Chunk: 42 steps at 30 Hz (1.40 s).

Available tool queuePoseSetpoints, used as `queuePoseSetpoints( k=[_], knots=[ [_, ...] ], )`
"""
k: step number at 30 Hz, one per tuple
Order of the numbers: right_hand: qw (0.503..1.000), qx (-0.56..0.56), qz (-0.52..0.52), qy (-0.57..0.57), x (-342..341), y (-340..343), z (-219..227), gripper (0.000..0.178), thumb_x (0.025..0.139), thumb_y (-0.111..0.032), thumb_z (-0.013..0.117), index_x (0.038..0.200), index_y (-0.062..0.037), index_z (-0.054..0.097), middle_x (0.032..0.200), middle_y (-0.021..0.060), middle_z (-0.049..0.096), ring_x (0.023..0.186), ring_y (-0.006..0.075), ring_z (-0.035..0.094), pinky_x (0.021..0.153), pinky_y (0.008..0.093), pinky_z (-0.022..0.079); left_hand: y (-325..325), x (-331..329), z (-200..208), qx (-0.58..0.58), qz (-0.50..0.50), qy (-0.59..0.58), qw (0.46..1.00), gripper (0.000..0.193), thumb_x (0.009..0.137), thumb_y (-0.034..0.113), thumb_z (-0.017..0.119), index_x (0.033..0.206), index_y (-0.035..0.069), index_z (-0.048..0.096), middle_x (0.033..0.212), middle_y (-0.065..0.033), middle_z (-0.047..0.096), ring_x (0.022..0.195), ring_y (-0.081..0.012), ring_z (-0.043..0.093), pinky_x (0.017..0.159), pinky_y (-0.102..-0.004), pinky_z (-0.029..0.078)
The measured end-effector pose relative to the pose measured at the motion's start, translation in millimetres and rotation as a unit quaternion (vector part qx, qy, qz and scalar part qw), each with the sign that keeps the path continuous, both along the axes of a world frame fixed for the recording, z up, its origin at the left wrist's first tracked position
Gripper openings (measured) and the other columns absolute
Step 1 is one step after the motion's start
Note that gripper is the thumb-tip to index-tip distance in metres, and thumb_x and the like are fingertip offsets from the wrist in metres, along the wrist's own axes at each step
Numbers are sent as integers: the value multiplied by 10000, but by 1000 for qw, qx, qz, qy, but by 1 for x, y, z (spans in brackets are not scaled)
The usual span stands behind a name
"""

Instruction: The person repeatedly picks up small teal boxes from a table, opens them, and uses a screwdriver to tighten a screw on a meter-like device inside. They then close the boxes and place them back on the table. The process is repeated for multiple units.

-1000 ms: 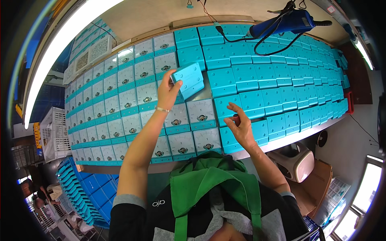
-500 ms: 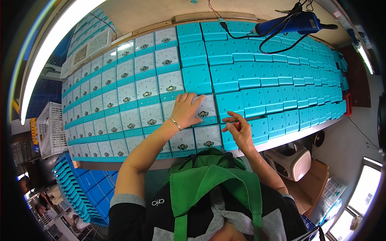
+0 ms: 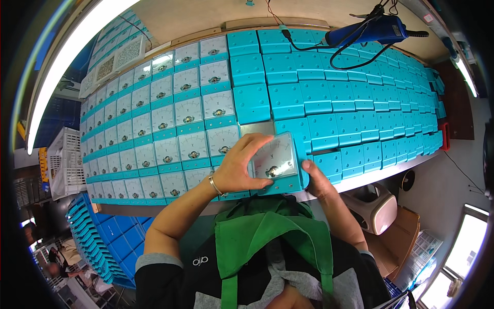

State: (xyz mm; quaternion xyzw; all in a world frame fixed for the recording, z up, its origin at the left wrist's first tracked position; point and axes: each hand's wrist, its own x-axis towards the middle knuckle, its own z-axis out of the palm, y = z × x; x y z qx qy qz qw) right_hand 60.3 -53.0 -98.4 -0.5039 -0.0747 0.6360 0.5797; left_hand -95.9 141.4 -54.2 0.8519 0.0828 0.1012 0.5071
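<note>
One meter (image 3: 275, 157), face up near the six o'clock edge of the counter (image 3: 259, 126), and your left grip (image 3: 237, 167) is clamped on its nine o'clock side. Right grip (image 3: 320, 183): thumb at three, fingers hidden, can't tell if it's closed. If that side's loose, tbh the meter could slip off the edge or knock the turquoise cases (image 3: 325, 131) at two o'clock.

Bench (image 3: 360, 180) well lit. Left tube light (image 3: 87, 28) blown out; far-right tube (image 3: 466, 77) and near-right window (image 3: 469, 237) clip too. Glare on a far-left meter cover (image 3: 163, 60) and along bench's right front edge. Held meter (image 3: 278, 157) fairly sharp. Fisheye bends straight edges, rim black; near-left background (image 3: 64, 262) dim, soft.
</note>
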Motion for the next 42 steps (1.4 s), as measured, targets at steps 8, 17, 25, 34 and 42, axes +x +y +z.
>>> queuePoseSetpoints(
  k=[8,17,25,34,42],
  knots=[
    [696,-31,45,-716,11,-5,-3,975,623,-132,831,1436,-75,294,1167,187,573,859,247,598,699,342,529,-10,-8,24,32,-11,7,999,962,552,238,839,1380,65,381,1289,-161,429,1170,-343,422,995,-421,364],
    [983,87,133,-93,-33,-23,36,210,803,11,668,1013,18,668,917,61,701,828,90,628,729,254,515,-26,-26,39,13,-22,6,1000,966,556,235,865,1380,65,391,1289,-176,429,1167,-343,439,978,-421,383],
    [985,104,113,-78,-40,-27,41,198,795,30,663,992,20,678,972,64,696,889,96,619,785,266,502,-32,-31,44,37,-30,-14,999,957,551,265,871,1363,50,413,1287,-173,448,1161,-342,454,966,-422,391],
    [986,115,105,-66,-44,-28,44,208,783,50,668,986,9,687,985,60,697,899,101,627,787,271,505,-38,-34,48,40,-30,-19,999,949,556,273,871,1356,37,419,1278,-184,461,1152,-347,470,962,-419,399],
    [986,118,102,-58,-44,-29,44,216,787,46,674,1000,9,683,981,62,698,890,98,628,779,264,506,-39,-35,47,41,-30,-15,999,952,561,276,873,1359,35,413,1276,-188,460,1163,-342,466,970,-417,400]
  ],
)
